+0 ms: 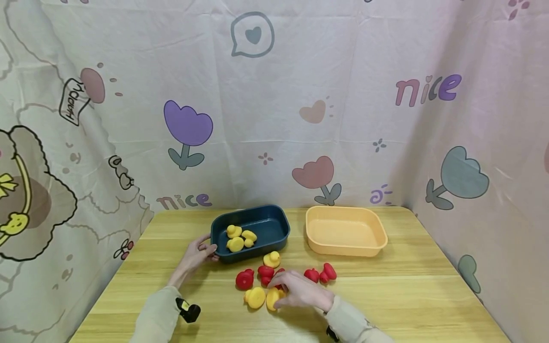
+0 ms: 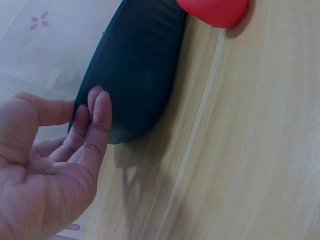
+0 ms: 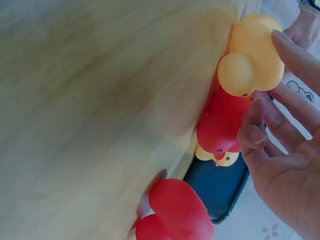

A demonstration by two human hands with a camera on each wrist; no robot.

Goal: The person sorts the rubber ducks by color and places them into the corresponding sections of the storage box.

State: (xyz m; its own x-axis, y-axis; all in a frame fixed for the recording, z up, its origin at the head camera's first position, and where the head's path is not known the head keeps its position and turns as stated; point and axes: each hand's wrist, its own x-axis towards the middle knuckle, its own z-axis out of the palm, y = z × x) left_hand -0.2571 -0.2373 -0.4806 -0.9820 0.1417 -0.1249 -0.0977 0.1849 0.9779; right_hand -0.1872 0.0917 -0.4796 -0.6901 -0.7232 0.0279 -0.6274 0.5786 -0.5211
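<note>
At the near left corner of a dark blue plastic tub point(image 1: 274, 236), my left hand point(image 1: 199, 251) pinches the rim between thumb and fingers. Three yellow rubber ducks point(image 1: 235, 244) lie inside the tub. My right hand point(image 1: 300, 289) is over the toys on the table, thumb and fingers around a yellow duck point(image 3: 257, 50); the thumb tip appears against its side, without a clear grip. Close to the right fingers is a red duck point(image 3: 220, 120). Another yellow duck point(image 1: 256, 298) lies left of that hand, and one more point(image 1: 272, 259) sits by the tub's front.
A pale orange tub point(image 1: 347, 250) stands at the back right. Red ducks point(image 1: 245, 279) lie left of the right hand, others point(image 1: 328, 272) beyond it to the right. The wooden table point(image 1: 407, 295) ends at a printed cloth backdrop point(image 1: 266, 119).
</note>
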